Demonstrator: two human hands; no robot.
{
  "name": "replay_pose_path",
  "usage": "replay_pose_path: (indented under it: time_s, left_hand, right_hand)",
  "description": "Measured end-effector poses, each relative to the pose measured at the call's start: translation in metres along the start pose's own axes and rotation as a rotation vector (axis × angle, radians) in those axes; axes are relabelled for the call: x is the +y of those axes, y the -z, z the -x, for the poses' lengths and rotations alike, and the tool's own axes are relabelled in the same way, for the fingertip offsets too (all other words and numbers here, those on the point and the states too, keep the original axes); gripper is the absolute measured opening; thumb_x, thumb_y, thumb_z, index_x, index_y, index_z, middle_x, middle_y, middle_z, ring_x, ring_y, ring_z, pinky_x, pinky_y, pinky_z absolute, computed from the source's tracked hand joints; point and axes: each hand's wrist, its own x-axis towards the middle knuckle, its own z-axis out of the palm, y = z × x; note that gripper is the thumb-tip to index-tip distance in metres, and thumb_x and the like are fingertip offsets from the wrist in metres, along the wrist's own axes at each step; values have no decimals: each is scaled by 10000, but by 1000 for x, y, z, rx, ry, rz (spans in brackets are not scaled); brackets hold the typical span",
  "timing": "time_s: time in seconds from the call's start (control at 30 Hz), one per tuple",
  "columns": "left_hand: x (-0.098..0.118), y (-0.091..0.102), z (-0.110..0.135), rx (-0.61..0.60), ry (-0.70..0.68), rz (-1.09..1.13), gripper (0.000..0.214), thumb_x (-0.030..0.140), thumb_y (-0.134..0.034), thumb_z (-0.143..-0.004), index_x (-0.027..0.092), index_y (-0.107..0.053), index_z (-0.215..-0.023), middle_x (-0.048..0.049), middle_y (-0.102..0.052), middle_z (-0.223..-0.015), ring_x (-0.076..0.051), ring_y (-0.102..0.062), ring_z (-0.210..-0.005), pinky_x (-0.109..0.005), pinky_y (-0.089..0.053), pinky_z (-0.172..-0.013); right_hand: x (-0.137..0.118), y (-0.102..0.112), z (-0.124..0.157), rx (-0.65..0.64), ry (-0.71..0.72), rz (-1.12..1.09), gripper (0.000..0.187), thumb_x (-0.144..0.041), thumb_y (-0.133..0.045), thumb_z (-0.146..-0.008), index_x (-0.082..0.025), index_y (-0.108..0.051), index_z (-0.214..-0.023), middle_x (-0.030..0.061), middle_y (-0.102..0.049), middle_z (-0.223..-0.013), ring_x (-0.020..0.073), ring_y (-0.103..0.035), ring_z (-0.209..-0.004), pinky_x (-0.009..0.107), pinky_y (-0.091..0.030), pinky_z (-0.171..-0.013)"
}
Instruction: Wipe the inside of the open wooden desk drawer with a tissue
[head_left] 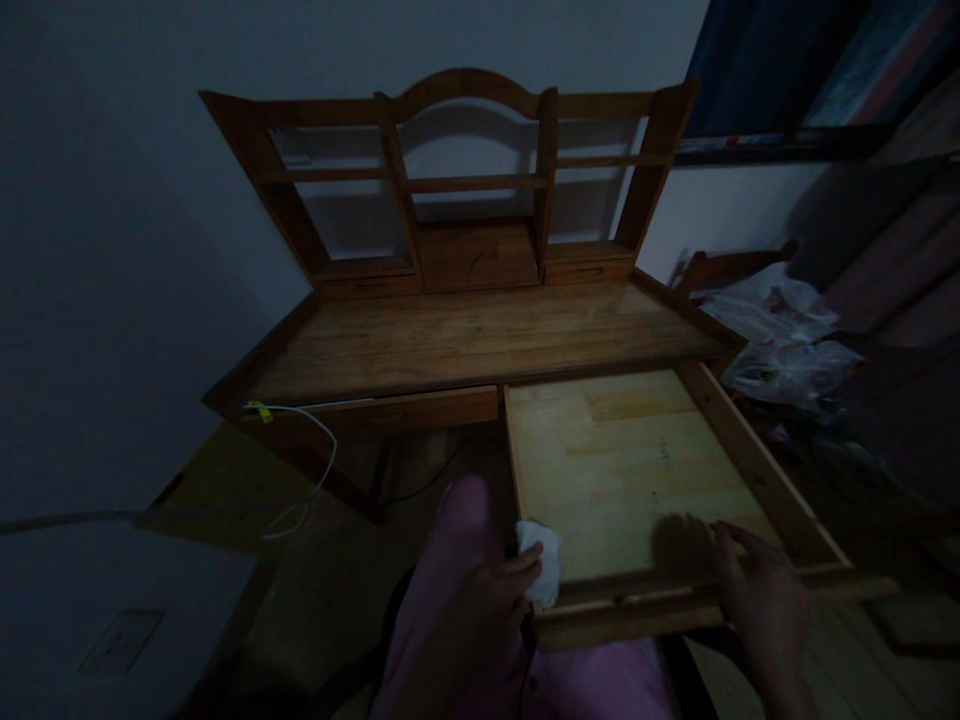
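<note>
My left hand (510,580) pinches a folded white tissue or cloth (545,560) against the near left corner of a pulled-out wooden drawer (622,625). The drawer's pale bottom shows bare wood with a few small dark marks. At the drawer's front panel, right of the middle, my right hand (761,590) is hooked over the edge with its fingertips inside, gripping the panel. Part of its grip is hidden in the dark. The drawer juts from under a wooden desk (465,330), over my pink-clad legs (465,540).
A shelf unit (472,185) stands at the back of the desk. To the left hangs a white cable (330,440) with a yellow tag, near a wall socket (120,640). A chair with plastic bags (780,320) is at the right. The second drawer (420,410) is closed.
</note>
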Motion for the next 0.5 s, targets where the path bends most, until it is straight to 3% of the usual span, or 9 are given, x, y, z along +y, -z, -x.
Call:
replay_pose_path:
  time_s: [0.07, 0.17, 0.3, 0.4, 0.5]
  left_hand:
    - [2, 0, 1, -8, 30, 2, 553, 62, -645, -823, 164, -630, -1366, -100, -547, -1489, -227, -589, -1311, -340, -473, -1121]
    - [-1, -5, 2, 51, 34, 78, 537, 245, -856, -737, 202, -711, -1252, -108, -636, -1404, -255, -643, -1239, -332, -532, -1048]
    - [-7, -10, -2, 114, 58, 146, 50, 218, -764, -838, 246, -789, -871, -51, -699, -1226, -185, -706, -1037, -260, -560, -886]
    - [-9, -8, -8, 190, 202, 51, 136, 130, -691, -839, 224, -733, -929, -71, -603, -1283, -193, -669, -1051, -295, -530, -879]
    - [-10, -4, -11, 268, 322, -21, 214, 158, -726, -771, 191, -639, -963, -99, -564, -1253, -227, -615, -1080, -341, -492, -898]
  right_hand:
    - [0, 0, 0, -6, 4, -21, 548, -576, -405, -929, -185, -750, -1097, 154, -727, -1098, 352, -658, -967, 418, -475, -740]
    - [2, -1, -1, -9, 13, -27, 548, -576, -398, -928, -189, -748, -1094, 147, -730, -1096, 351, -657, -976, 419, -477, -750]
    - [4, -3, -1, 5, 3, -11, 548, -566, -405, -919, -180, -748, -1102, 164, -729, -1097, 363, -656, -968, 428, -474, -735]
    - [2, -2, 0, -3, 6, -13, 534, -560, -413, -923, -184, -749, -1098, 159, -732, -1086, 349, -661, -940, 418, -475, -726]
    - [0, 0, 0, -11, -23, 4, 539, -574, -405, -928, -198, -749, -1102, 154, -735, -1077, 351, -662, -922, 411, -465, -691]
